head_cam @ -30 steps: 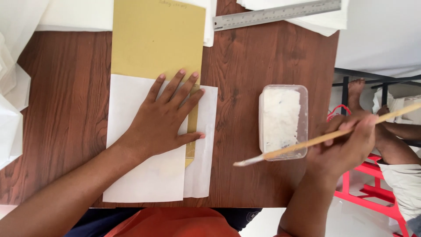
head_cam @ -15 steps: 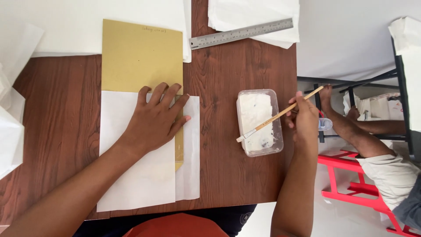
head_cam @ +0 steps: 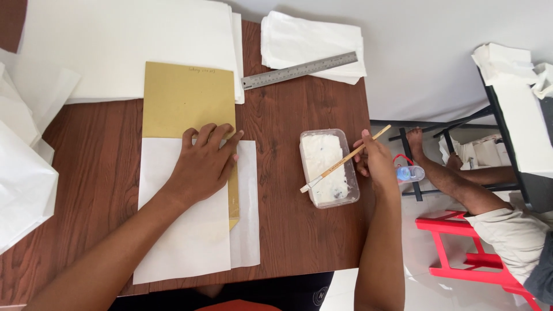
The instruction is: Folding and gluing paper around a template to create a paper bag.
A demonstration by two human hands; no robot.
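It looked like a small paper-craft workshop. A wooden table [head_cam: 299, 230] held stacks of white paper [head_cam: 132, 52] across the upper left, a steel ruler [head_cam: 299, 70], a gold card [head_cam: 187, 101] and a tub of white paste [head_cam: 328, 167]. At right, another person [head_cam: 501, 219] sat by a red stool [head_cam: 461, 253].

Bare wood strip between the white sheet [head_cam: 196, 242] and the plastic tub [head_cam: 329, 167] is open, mid-frame. Steel ruler [head_cam: 299, 70] and paper stacks [head_cam: 314, 43] crowd the top edge.
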